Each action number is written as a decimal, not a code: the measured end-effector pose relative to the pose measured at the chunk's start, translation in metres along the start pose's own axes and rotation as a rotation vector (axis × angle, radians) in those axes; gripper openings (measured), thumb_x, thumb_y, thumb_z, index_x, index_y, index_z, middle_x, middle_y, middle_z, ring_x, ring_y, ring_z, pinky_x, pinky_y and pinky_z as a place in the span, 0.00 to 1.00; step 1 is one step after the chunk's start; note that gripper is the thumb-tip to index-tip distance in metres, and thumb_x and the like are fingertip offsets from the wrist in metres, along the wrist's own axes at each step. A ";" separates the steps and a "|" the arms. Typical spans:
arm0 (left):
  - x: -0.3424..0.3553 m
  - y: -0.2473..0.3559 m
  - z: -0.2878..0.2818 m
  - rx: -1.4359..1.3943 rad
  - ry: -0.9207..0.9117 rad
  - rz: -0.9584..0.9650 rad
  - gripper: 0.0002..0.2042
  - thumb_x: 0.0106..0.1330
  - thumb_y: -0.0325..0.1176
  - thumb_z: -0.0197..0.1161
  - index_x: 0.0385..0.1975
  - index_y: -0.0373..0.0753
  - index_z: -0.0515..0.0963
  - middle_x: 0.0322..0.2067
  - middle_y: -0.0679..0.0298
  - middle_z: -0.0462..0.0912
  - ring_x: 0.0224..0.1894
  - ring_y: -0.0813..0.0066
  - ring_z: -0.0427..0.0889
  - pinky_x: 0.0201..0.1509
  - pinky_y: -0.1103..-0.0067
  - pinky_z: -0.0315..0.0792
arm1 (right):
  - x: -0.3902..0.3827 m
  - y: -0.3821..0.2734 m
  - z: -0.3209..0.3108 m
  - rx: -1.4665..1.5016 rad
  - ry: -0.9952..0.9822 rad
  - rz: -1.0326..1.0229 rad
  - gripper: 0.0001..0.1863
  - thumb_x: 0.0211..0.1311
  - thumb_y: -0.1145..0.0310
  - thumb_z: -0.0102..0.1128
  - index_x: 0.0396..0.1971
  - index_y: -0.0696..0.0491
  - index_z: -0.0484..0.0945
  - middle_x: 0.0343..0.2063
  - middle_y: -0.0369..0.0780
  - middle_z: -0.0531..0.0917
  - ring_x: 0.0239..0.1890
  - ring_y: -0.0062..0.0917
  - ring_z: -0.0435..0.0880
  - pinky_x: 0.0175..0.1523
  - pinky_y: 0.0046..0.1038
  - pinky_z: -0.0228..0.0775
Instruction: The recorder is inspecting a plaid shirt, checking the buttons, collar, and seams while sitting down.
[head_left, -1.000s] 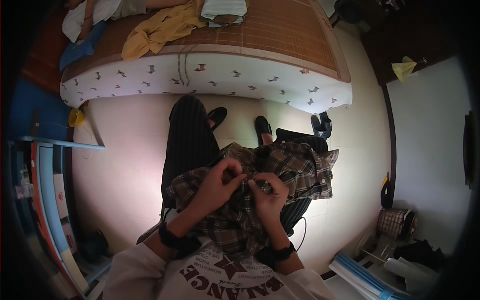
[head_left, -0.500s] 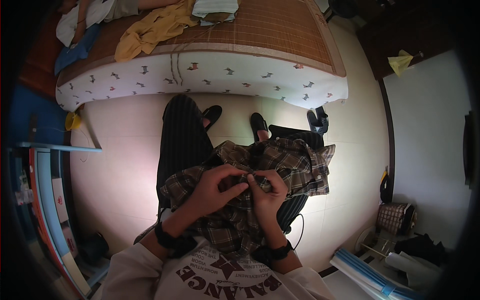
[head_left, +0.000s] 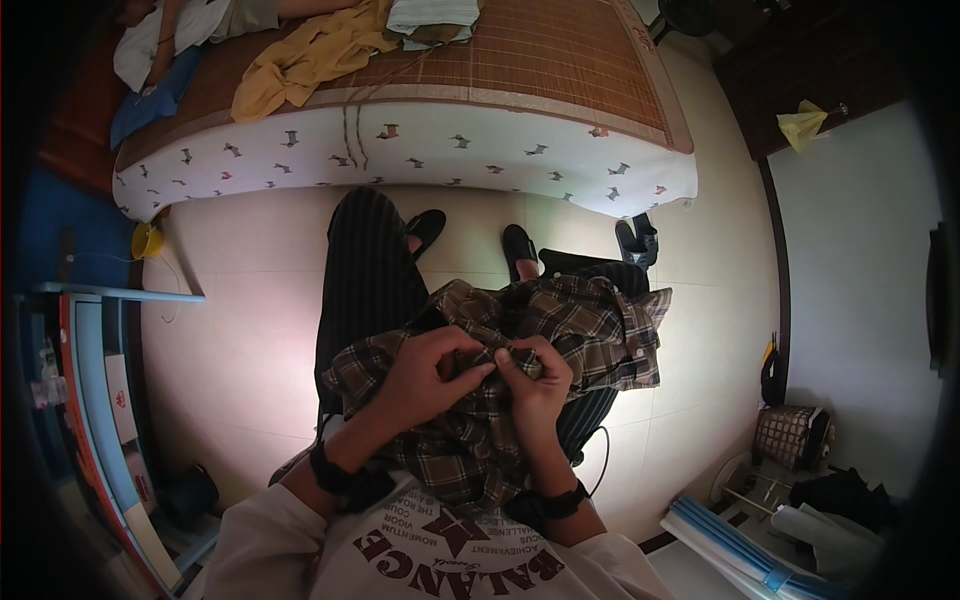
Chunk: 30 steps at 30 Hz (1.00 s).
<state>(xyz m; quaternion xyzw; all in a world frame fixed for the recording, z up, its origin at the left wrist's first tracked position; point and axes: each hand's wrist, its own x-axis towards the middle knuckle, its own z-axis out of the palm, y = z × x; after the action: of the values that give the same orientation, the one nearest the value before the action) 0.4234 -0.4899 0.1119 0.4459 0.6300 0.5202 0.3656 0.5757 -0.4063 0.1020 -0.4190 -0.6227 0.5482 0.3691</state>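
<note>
A brown plaid shirt (head_left: 460, 450) with pale buttons lies bunched over my lap, on dark striped trousers (head_left: 365, 260). My left hand (head_left: 425, 370) pinches the cloth near the middle, its thumb pointing right. Close beside it, my right hand (head_left: 535, 385) grips the same fold, thumb raised and fingers curled into the fabric. The two hands' fingertips nearly meet; what exactly is between them is too small to make out. Each wrist wears a dark band.
A bed (head_left: 560, 60) across from me holds a mustard garment (head_left: 290, 70), folded clothes (head_left: 430, 20) and a person (head_left: 165, 40) lying down at upper left. Black slides (head_left: 635, 240) sit on the floor. Blue shelving (head_left: 95, 400) stands left; a checked bag (head_left: 790, 435) sits right.
Compared with one second ago, my fingertips have shifted slightly on the shirt, the left fingers reaching further across toward the right ones. The whole view has shifted a little.
</note>
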 end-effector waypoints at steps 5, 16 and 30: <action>-0.002 0.002 0.004 -0.107 0.030 -0.025 0.11 0.57 0.25 0.74 0.37 0.36 0.80 0.33 0.71 0.80 0.21 0.92 0.66 0.23 0.86 0.58 | 0.004 -0.006 -0.003 0.039 -0.060 0.012 0.08 0.54 0.79 0.73 0.33 0.58 0.82 0.30 0.35 0.83 0.36 0.17 0.80 0.45 0.20 0.69; -0.007 0.000 0.009 -0.075 0.127 -0.005 0.13 0.55 0.20 0.73 0.37 0.39 0.78 0.38 0.70 0.82 0.21 0.94 0.65 0.23 0.89 0.58 | 0.009 -0.007 -0.004 0.110 -0.158 0.077 0.06 0.57 0.78 0.72 0.33 0.59 0.82 0.29 0.34 0.83 0.36 0.15 0.79 0.43 0.18 0.69; -0.004 0.000 0.006 -0.076 0.055 0.128 0.12 0.52 0.19 0.74 0.34 0.39 0.80 0.38 0.67 0.82 0.21 0.90 0.68 0.25 0.87 0.61 | 0.004 -0.005 -0.007 0.209 -0.163 0.191 0.04 0.59 0.78 0.70 0.32 0.57 0.82 0.29 0.32 0.83 0.35 0.13 0.78 0.43 0.17 0.67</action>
<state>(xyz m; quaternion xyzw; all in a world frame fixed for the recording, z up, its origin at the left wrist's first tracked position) 0.4301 -0.4919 0.1107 0.4563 0.5898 0.5782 0.3309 0.5800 -0.4002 0.1078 -0.3897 -0.5476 0.6745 0.3054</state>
